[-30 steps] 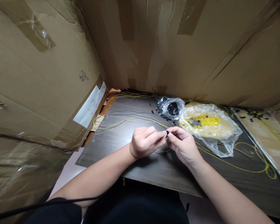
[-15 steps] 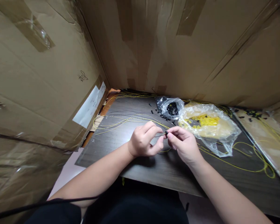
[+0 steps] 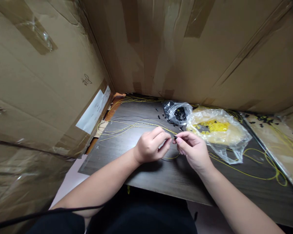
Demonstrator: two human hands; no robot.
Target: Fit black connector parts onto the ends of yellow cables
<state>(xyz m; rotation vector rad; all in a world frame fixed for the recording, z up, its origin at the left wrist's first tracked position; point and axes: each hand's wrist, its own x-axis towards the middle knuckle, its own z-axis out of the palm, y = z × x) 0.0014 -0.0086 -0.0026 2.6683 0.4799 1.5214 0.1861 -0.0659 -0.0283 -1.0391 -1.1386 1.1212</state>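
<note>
Two bare hands met above the middle of a dark wood-grain desk (image 3: 141,175), fingertips almost touching. The left hand (image 3: 150,146) was curled nearly closed, thumb and forefinger pinched on the end of a thin wire (image 3: 171,158) that drooped in a small loop to the desk beneath both hands. The right hand (image 3: 192,149) was likewise pinched, holding a tiny black piece (image 3: 175,137) at its fingertips, right against the wire end. Whether the wire had entered the piece could not be told; both were too small.

Loose yellow and black wires (image 3: 127,125) lay spread across the desk behind the hands. Just beyond sat a small clear bag of black pieces (image 3: 178,113), with a few more scattered beside it, and next to it a larger clear bag of yellow pieces (image 3: 217,128). Cardboard walls (image 3: 51,65) enclosed the desk on the left and at the back.

Judging from this, the black piece could easily have slipped from so light a pinch and vanished among the scattered ones. The fine wire end might have bent if pushed off-centre, and the trailing loop could have snagged the loose wires nearby.
</note>
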